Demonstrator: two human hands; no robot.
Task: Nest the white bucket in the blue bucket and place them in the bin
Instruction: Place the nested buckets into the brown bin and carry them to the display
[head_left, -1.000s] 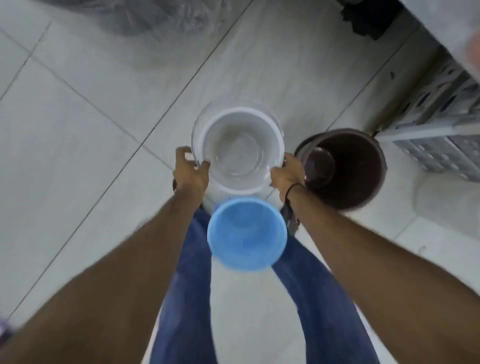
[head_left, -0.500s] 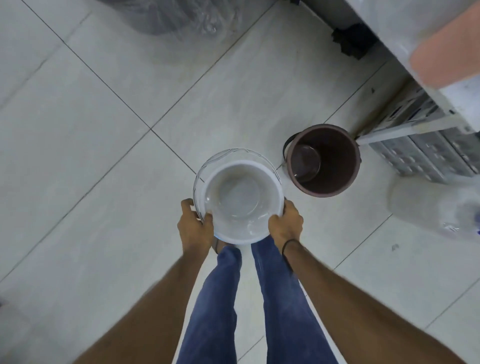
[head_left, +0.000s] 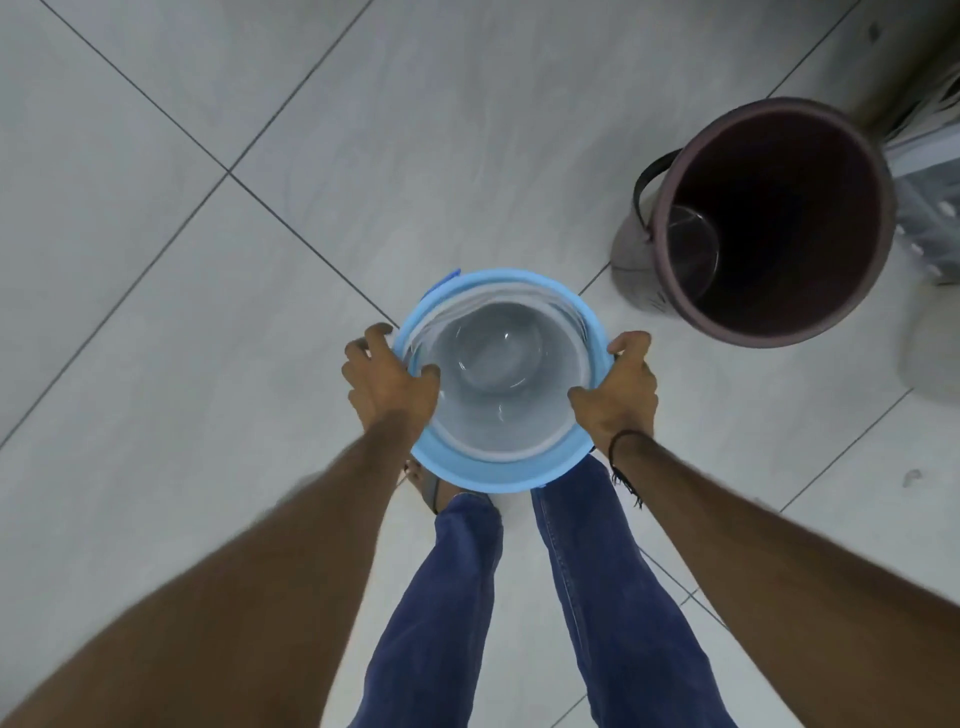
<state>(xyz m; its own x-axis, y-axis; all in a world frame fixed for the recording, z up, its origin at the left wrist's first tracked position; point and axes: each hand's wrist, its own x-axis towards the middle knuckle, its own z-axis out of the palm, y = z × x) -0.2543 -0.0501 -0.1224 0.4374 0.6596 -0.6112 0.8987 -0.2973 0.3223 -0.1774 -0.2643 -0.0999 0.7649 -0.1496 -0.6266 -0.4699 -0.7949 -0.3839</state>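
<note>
The white bucket (head_left: 501, 384) sits inside the blue bucket (head_left: 467, 470), with only the blue rim showing around it. My left hand (head_left: 389, 382) grips the left side of the two rims, thumb inside the white bucket. My right hand (head_left: 618, 387) grips the right side the same way. The nested buckets are held above the floor in front of my legs. The dark brown bin (head_left: 769, 218) stands open on the floor to the upper right, apart from the buckets, with a clear container inside it.
The floor is pale grey tile (head_left: 208, 260) with dark grout lines. A light plastic crate (head_left: 930, 208) stands behind the bin at the right edge. My blue-jeaned legs (head_left: 519, 597) are below the buckets.
The white bucket, held alone above the blue one before, now sits inside the blue bucket. Both hands now grip the two rims together. The bin appears larger and further right.
</note>
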